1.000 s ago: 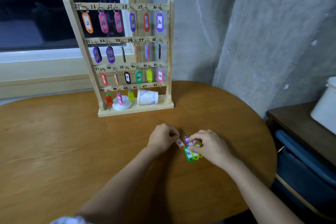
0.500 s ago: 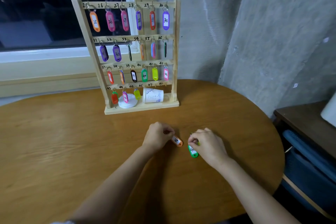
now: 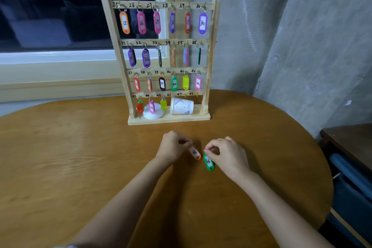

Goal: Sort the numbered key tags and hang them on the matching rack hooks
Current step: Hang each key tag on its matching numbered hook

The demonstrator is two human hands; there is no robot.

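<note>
A wooden key rack [image 3: 208,56] stands at the table's far side, its four rows numbered 25 to 48. Coloured tags hang on most hooks. The hooks at 46, 47 and 48 [image 3: 190,94] on the bottom row are bare. My left hand [image 3: 174,146] pinches an orange tag [image 3: 194,152] by its top end, just above the table. My right hand [image 3: 227,155] pinches a green tag [image 3: 208,162] marked 46 by its ring end. The two tags hang side by side between my hands, apart from each other.
A paper cup [image 3: 182,106] lies on its side on the rack's base, beside a stack of white round lids [image 3: 154,114]. The round wooden table [image 3: 80,157] ends at the right near a dark cabinet [image 3: 352,147]. A concrete wall and a window stand behind.
The cluster of tags between my hands has split: my left hand has drawn the orange tag away, my right hand holds only the green one. The other tags are out of sight.
</note>
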